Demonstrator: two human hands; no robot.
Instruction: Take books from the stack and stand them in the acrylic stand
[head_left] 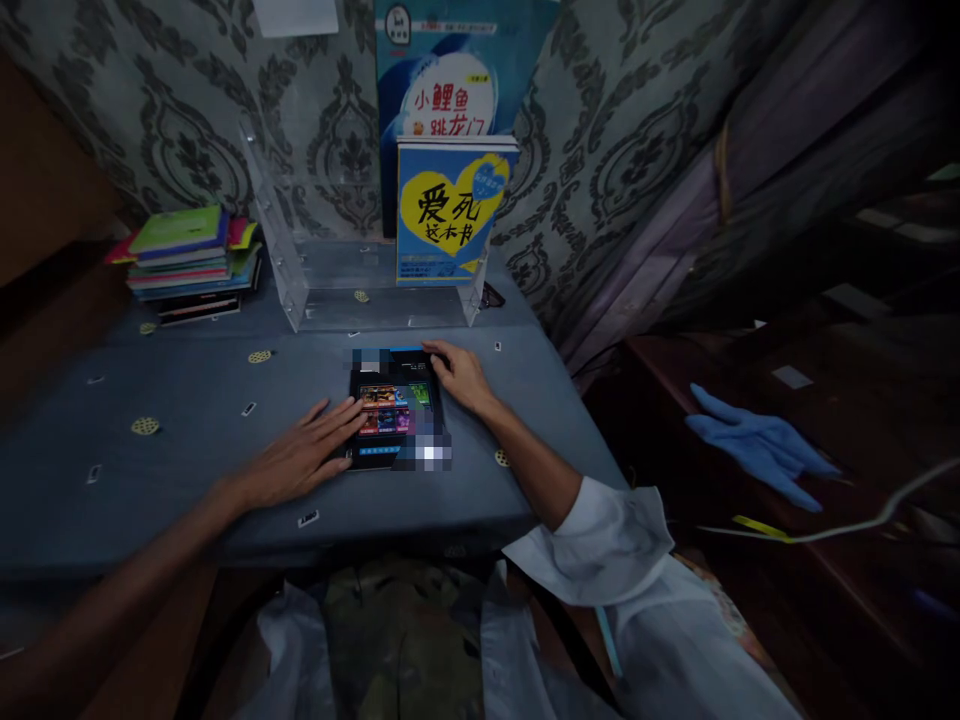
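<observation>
A dark, glossy, rectangular book (397,410) at the centre of the frame.
It lies flat on smooth grey-blue cloth (195,390) with small pale prints. The left hand (304,455), flat with fingers stretched, touches its left side; the right hand (461,378), fingers slightly bent, is at its upper-right corner; whether it pinches, I cannot tell.

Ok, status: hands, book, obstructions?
Left hand on dark book's left edge. Right hand at top right corner. Book flat. Transparent rack beyond, not touching.

From here I see a black book (396,410) with multicoloured panels (386,420), a grey-blue tabletop (202,380) and grey, dark-damask wallpaper (349,140)
</observation>
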